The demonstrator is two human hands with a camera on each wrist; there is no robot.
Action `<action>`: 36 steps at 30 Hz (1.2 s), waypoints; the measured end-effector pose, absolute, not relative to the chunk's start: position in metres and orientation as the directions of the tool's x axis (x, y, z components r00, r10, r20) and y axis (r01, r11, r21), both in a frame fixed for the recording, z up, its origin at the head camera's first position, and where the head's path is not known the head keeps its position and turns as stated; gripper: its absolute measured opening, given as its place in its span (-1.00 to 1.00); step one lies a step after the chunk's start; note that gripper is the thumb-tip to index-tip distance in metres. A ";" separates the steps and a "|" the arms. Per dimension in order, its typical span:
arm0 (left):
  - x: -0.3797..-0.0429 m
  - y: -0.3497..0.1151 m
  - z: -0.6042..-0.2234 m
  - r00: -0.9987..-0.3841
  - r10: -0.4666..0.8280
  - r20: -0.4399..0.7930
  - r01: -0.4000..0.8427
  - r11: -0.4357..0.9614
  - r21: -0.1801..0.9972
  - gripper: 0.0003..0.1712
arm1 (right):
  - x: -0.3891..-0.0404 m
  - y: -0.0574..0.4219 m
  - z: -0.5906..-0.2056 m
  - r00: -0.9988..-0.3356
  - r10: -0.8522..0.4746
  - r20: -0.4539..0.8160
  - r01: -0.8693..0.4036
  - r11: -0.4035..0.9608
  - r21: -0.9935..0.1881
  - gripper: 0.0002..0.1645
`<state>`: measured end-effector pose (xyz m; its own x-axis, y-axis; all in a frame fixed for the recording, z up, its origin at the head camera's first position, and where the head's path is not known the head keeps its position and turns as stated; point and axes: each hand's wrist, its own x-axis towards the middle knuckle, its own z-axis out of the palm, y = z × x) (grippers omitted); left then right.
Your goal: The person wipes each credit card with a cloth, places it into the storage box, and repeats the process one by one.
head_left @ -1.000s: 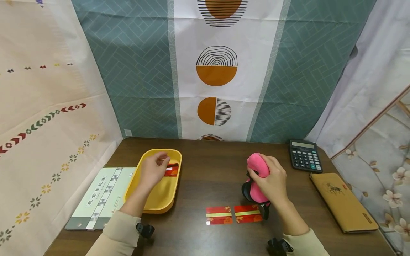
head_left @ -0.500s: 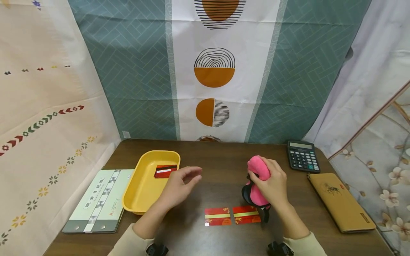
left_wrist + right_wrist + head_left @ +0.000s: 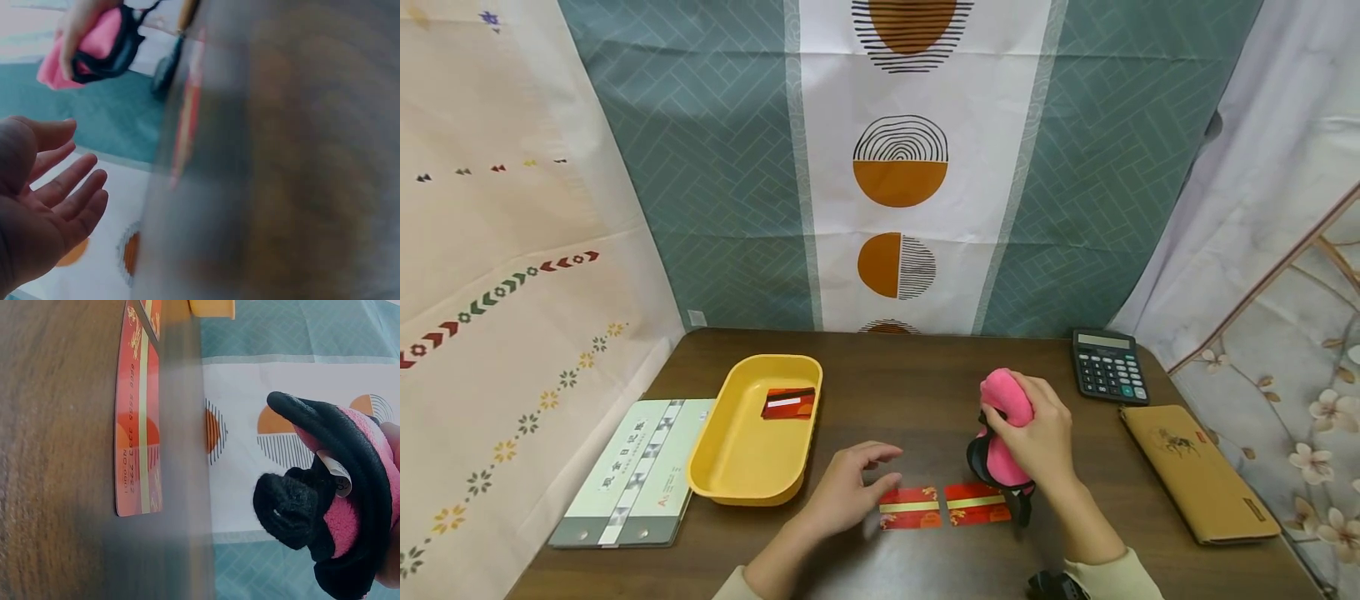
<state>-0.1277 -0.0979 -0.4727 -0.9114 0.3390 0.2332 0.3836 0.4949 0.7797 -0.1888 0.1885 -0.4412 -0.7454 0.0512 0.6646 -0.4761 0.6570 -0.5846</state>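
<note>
My right hand (image 3: 1041, 433) grips a pink and black plush toy (image 3: 1003, 400), held just above the table behind the right-hand card. In the right wrist view a white tag shows on the plush toy (image 3: 350, 487). Two red cards with yellow stripes lie side by side on the table: a left card (image 3: 913, 510) and a right card (image 3: 977, 505). My left hand (image 3: 846, 492) hovers by the left card's left edge, fingers loosely bent and holding nothing; whether it touches the card is unclear. Its palm shows bare in the left wrist view.
A yellow tray (image 3: 748, 458) stands at the left with red cards (image 3: 790, 404) inside. Beside it lies a pale green account book (image 3: 625, 467). A calculator (image 3: 1108, 367) and a tan zip case (image 3: 1198, 475) lie at the right. Hanging cloths surround the dark wooden table (image 3: 887, 392).
My left hand has left the yellow tray, moving right and towards me to the left card. The cards in the tray are uncovered. My right hand keeps hold of the plush toy, nearly still.
</note>
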 end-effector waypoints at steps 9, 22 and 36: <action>-0.131 -0.097 -0.506 -0.910 0.383 0.161 0.350 0.498 0.793 -0.57 | -0.188 0.190 -0.444 -0.754 0.050 0.655 -0.466 0.662 -0.587 -0.29; -0.132 -0.099 -0.520 -0.882 0.453 0.132 0.399 0.567 0.721 -0.18 | -0.191 0.194 -0.447 -0.755 0.054 0.653 -0.455 0.674 -0.582 -0.28; -0.134 -0.092 -0.511 -0.909 0.391 0.147 0.378 0.619 0.689 -0.34 | -0.192 0.195 -0.448 -0.756 0.055 0.653 -0.459 0.667 -0.587 -0.29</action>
<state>-0.1343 -0.0920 -0.5109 -0.9086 0.3907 0.1475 0.3779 0.6188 0.6887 -0.1924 0.1953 -0.4479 -0.7555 0.0551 0.6528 -0.4585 0.6672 -0.5871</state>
